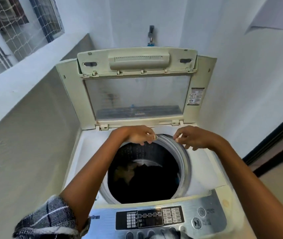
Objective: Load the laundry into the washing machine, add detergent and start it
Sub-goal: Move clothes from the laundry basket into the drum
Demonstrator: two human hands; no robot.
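Observation:
A white top-loading washing machine point(204, 171) stands in front of me with its lid point(137, 94) raised upright at the back. Dark and brownish laundry point(132, 171) lies at the bottom of the drum point(183, 163). My left hand point(137, 135) hovers over the far rim of the drum, fingers loosely curled and holding nothing. Just to its right, my right hand point(192, 138) hangs over the same rim with nothing in it, fingers bent and apart. The silver control panel point(154, 218) with buttons runs along the near edge.
A grey low wall point(25, 135) closes off the left side, with a netted window point(16, 23) above it. A water tap point(151, 36) sticks out of the white wall behind the lid. At the right, a dark door frame point(275, 140) meets a tiled floor.

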